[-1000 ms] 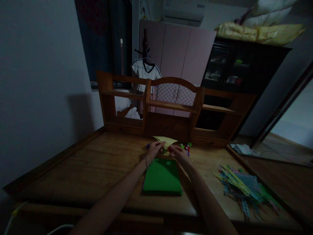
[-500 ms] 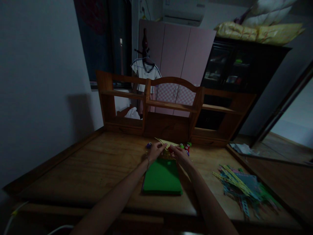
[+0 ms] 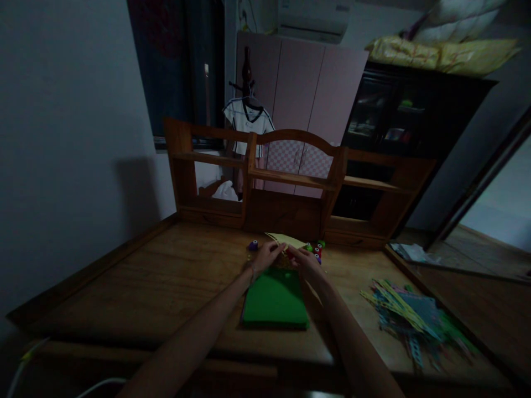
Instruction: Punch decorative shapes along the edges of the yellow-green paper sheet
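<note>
Both hands meet above the far edge of a stack of green sheets (image 3: 276, 301). My right hand (image 3: 306, 262) is closed on a small red piece (image 3: 289, 252). Close against it, my left hand (image 3: 267, 256) has its thumb and fingers pinched together; whatever it holds is too small to make out. Behind the fingers lies a pale yellow sheet (image 3: 290, 240). Right of my right hand sit several small pieces with round eyes, among them a red one (image 3: 317, 250) and a green one (image 3: 308, 247). A purple eyed piece (image 3: 253, 245) lies left of my left hand.
On the right of the wooden desk (image 3: 186, 276) is a pile of coloured cut-out strips and sheets (image 3: 406, 315). A wooden shelf unit (image 3: 290, 178) stands along the desk's back edge. The wall (image 3: 74, 166) borders the left side.
My hands have stayed close together over the same spot, with the fingertips drawn slightly nearer to each other. The red piece is still in my right hand.
</note>
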`<action>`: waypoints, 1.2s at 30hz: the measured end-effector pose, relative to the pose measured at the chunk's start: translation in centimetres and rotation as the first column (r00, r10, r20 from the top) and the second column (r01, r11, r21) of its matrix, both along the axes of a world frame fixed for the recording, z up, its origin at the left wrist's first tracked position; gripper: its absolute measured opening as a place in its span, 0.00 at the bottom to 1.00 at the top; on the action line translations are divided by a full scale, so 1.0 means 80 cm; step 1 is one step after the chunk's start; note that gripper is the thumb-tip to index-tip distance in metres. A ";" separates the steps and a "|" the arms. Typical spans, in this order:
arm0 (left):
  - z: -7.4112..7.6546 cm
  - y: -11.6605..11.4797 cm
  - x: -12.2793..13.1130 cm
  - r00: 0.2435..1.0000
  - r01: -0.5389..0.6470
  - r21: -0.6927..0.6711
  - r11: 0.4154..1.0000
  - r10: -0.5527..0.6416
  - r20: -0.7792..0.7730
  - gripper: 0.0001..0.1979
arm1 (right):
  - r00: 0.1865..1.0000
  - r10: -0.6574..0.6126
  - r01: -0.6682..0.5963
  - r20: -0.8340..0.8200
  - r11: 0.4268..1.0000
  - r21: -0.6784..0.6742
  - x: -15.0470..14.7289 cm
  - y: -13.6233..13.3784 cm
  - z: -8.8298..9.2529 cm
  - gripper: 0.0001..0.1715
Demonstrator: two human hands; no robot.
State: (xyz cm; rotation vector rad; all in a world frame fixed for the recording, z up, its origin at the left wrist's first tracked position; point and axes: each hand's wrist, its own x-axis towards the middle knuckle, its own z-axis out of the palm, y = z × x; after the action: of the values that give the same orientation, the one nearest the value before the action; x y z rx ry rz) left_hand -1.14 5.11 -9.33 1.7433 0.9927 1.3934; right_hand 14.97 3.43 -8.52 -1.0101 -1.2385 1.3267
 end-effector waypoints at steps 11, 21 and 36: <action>-0.003 0.003 -0.003 0.992 -0.063 0.037 0.997 0.067 -0.103 0.22 | 0.999 0.019 -0.020 -0.031 0.999 -0.041 0.000 -0.003 0.002 0.21; -0.007 0.006 -0.002 0.992 -0.067 0.041 0.997 0.071 -0.102 0.22 | 0.999 -0.008 0.005 -0.054 0.997 -0.071 -0.004 -0.007 0.007 0.23; -0.001 -0.001 0.002 0.999 0.045 -0.009 0.999 -0.045 -0.023 0.21 | 0.992 -0.087 0.079 -0.088 0.993 -0.086 -0.007 -0.003 0.000 0.24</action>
State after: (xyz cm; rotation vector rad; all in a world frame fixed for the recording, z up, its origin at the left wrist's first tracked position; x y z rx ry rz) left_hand -1.00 5.04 -9.41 1.7686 0.9645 1.3413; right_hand 14.40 3.15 -8.50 -1.0359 -1.0691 1.3537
